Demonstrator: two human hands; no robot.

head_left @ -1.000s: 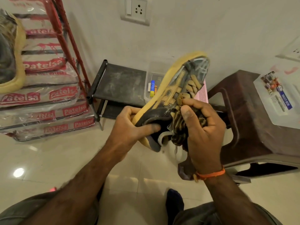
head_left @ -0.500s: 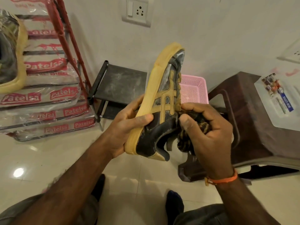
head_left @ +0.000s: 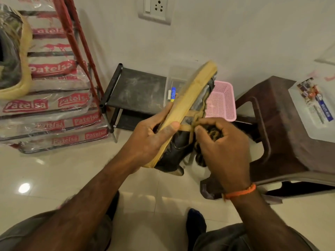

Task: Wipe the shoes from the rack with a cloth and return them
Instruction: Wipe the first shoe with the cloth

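A left hand (head_left: 152,140) grips a tan-soled shoe (head_left: 188,113) by its sole edge while the right hand (head_left: 223,147) clutches a wadded cloth (head_left: 210,134) against it; hard rubbing could twist the shoe loose.

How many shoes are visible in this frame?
1: the black-and-tan shoe, gripped by the left hand while the right hand holds the cloth against it. Others may be out of view.
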